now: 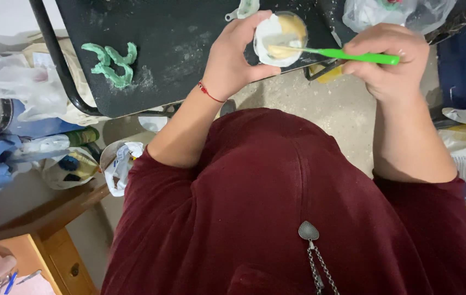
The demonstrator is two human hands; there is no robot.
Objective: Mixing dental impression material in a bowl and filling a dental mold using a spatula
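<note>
While our left hand (pixel 233 60) grips a small cup (pixel 278 39) at the black table's edge (pixel 151 104), our right hand (pixel 388 57) pinches a green tool (pixel 353 54); plastic bags (pixel 31 87) crowd the left.

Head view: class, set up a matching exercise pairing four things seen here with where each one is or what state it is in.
Things:
1. small round cup
2. green-handled tool
3. green dough shape
4. red string bracelet

Places:
A. around the left wrist
B. held in the left hand
C. lying on the dark table
D. gripped by the right hand, tip in the cup

Pairs: 1-B, 2-D, 3-C, 4-A
</note>
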